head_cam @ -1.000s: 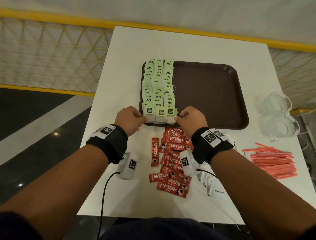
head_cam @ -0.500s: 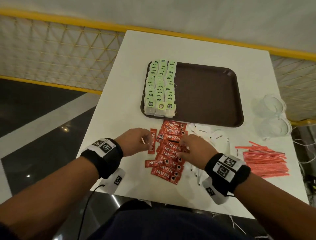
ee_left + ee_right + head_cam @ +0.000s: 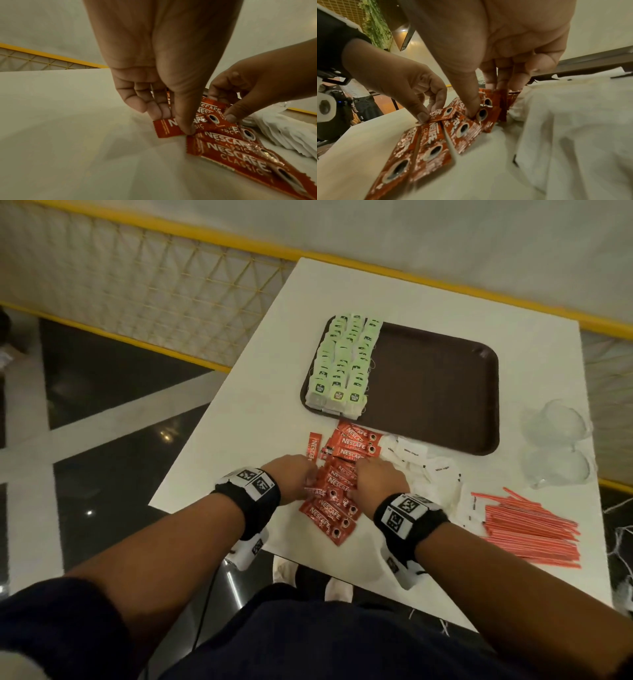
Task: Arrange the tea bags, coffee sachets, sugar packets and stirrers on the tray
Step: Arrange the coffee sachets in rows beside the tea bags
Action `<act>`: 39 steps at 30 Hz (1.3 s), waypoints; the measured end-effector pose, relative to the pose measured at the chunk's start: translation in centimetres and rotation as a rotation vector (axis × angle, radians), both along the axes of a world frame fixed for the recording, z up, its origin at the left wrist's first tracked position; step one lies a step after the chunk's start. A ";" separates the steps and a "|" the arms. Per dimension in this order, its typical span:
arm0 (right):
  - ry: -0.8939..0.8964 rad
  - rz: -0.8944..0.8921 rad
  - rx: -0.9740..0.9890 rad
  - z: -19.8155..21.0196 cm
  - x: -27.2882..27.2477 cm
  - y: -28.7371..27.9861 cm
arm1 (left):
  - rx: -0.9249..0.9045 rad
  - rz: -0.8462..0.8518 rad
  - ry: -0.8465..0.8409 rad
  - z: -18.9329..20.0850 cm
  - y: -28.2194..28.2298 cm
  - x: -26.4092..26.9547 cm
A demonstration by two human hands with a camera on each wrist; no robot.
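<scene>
A brown tray (image 3: 445, 392) lies on the white table with rows of green tea bags (image 3: 342, 364) along its left side. In front of it is a pile of red coffee sachets (image 3: 346, 446), with white sugar packets (image 3: 428, 470) to its right and red stirrers (image 3: 534, 529) further right. My left hand (image 3: 173, 121) pinches the left end of a sachet (image 3: 163, 128) between thumb and fingers. My right hand (image 3: 485, 101) pinches the right ends of a few stacked sachets (image 3: 482, 115) in the pile's middle. Both hands (image 3: 294, 477) (image 3: 380, 477) hide the pile's centre.
Two clear glass cups (image 3: 555, 446) stand at the table's right edge, beyond the stirrers. The right two thirds of the tray hold nothing. A yellow-railed mesh fence (image 3: 171, 285) runs behind and left of the table; the near table edge is just under my wrists.
Both hands left the front row of tea bags on the tray, came back to the sachet pile, and now close on sachets from either side.
</scene>
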State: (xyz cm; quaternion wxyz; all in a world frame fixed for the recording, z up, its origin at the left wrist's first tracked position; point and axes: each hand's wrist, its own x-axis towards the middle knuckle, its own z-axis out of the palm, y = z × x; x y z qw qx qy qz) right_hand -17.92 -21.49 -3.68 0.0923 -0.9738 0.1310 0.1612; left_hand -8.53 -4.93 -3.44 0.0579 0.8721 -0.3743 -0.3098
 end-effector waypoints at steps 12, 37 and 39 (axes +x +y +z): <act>-0.070 -0.035 0.181 0.2 -0.8 -1.3 | -0.189 0.185 0.077 1.2 1.4 -0.3; -0.076 0.087 0.690 12.4 5.5 -12.0 | -0.483 0.422 0.905 10.8 -11.4 4.8; -0.070 0.059 0.693 12.1 6.6 -12.8 | -0.444 0.341 0.890 10.8 -12.4 6.2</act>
